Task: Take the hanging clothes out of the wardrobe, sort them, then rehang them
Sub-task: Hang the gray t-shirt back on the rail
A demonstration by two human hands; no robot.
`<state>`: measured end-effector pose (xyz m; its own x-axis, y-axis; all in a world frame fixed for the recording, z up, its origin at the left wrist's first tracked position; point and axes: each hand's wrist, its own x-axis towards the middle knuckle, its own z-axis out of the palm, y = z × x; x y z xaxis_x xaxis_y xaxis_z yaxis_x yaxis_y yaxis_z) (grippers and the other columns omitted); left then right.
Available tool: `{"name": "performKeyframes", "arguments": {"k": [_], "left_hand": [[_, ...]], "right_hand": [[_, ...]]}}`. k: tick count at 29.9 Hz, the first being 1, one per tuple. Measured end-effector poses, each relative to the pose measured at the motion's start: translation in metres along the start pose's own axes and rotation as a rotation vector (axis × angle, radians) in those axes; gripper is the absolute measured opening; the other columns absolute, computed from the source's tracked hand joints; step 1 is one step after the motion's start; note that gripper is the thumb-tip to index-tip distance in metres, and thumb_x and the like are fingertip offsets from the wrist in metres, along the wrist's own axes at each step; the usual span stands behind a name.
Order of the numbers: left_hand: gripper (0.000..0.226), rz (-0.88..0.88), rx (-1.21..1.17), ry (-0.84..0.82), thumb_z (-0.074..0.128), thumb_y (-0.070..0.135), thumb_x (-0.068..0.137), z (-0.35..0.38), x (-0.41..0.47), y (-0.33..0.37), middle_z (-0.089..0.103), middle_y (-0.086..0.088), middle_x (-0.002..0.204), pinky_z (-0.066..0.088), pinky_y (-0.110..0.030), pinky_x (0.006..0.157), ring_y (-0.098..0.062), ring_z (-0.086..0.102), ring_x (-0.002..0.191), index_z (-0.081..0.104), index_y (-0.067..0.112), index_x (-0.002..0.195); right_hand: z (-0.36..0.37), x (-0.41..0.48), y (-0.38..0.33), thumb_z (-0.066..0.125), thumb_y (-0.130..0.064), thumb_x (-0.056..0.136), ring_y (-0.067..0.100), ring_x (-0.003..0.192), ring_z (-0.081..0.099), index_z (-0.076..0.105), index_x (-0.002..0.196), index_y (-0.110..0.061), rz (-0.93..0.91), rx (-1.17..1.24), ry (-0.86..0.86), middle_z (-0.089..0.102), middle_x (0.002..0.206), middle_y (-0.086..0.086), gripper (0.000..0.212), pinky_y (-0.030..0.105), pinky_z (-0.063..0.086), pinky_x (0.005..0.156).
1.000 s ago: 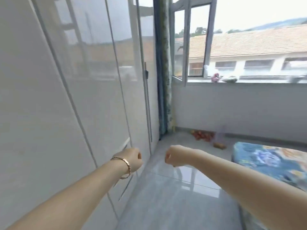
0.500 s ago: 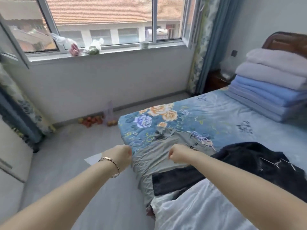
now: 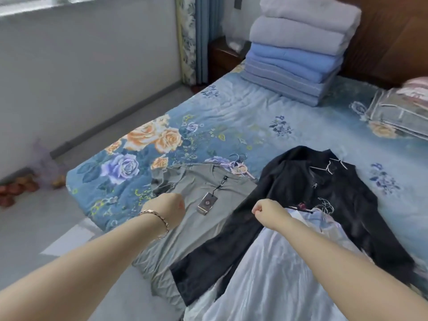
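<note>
Floral bed, grey shirt, black top, pale garment cropped — left hand, right hand clenched, empty.

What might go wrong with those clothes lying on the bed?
The black jacket has a sleeve lying across the grey shirt, so lifting the shirt may drag the jacket along and muddle the sorting. The shirt's lower end hangs over the edge of the bed, so a tug might slide it onto the floor.
</note>
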<state>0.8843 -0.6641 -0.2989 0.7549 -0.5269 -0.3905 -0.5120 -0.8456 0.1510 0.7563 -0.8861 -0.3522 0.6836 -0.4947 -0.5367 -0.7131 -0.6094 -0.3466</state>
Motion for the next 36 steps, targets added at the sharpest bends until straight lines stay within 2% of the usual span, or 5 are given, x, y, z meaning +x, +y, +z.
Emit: {"name": "performKeyframes", "arguments": {"k": [12, 22, 28, 32, 36], "left_hand": [[0.017, 0.017, 0.049, -0.065, 0.038, 0.021, 0.094, 0.099, 0.252, 0.0, 0.059, 0.005, 0.115, 0.041, -0.025, 0.078, -0.018, 0.057, 0.109, 0.053, 0.027, 0.099], [0.012, -0.09, -0.056, -0.135, 0.041, 0.024, 0.093, 0.165, 0.305, -0.037, 0.061, 0.007, 0.111, 0.043, -0.025, 0.081, -0.017, 0.057, 0.106, 0.05, 0.032, 0.092], [0.014, -0.13, -0.076, -0.166, 0.041, 0.026, 0.092, 0.168, 0.29, -0.05, 0.062, 0.007, 0.107, 0.046, -0.025, 0.08, -0.018, 0.058, 0.103, 0.042, 0.032, 0.079], [0.013, -0.179, -0.104, -0.128, 0.041, 0.024, 0.093, 0.141, 0.282, -0.056, 0.06, 0.004, 0.102, 0.042, -0.025, 0.073, -0.021, 0.059, 0.101, 0.049, 0.031, 0.085], [0.015, -0.235, -0.162, -0.055, 0.042, 0.022, 0.091, 0.107, 0.255, -0.067, 0.063, 0.003, 0.103, 0.045, -0.027, 0.076, -0.022, 0.06, 0.099, 0.054, 0.029, 0.087]], "right_hand": [[0.06, 0.285, 0.038, 0.041, -0.012, 0.095, 0.025, 0.125, 0.045, 0.045, 0.134, -0.005, 0.167, -0.033, -0.009, 0.034, 0.144, 0.008, 0.039, 0.031, 0.039, 0.1], [0.104, 0.384, 0.064, 0.048, -0.026, 0.094, 0.028, 0.137, 0.028, 0.024, 0.144, -0.011, 0.356, -0.112, 0.035, 0.027, 0.149, 0.01, 0.057, 0.038, 0.03, 0.108], [0.093, 0.384, 0.057, 0.054, -0.019, 0.093, 0.03, 0.113, 0.052, 0.052, 0.124, -0.008, 0.259, 0.28, 0.059, 0.058, 0.116, 0.01, 0.033, 0.026, 0.041, 0.084], [0.068, 0.359, 0.022, 0.055, -0.022, 0.094, 0.007, 0.062, 0.042, 0.064, 0.097, -0.011, 0.044, 0.425, 0.129, 0.045, 0.065, -0.007, 0.015, 0.004, 0.032, 0.052], [0.052, 0.319, -0.018, 0.055, -0.028, 0.093, 0.018, 0.061, 0.038, 0.061, 0.078, -0.015, -0.063, 0.398, 0.212, 0.038, 0.056, -0.006, 0.02, 0.021, 0.029, 0.055]]}}
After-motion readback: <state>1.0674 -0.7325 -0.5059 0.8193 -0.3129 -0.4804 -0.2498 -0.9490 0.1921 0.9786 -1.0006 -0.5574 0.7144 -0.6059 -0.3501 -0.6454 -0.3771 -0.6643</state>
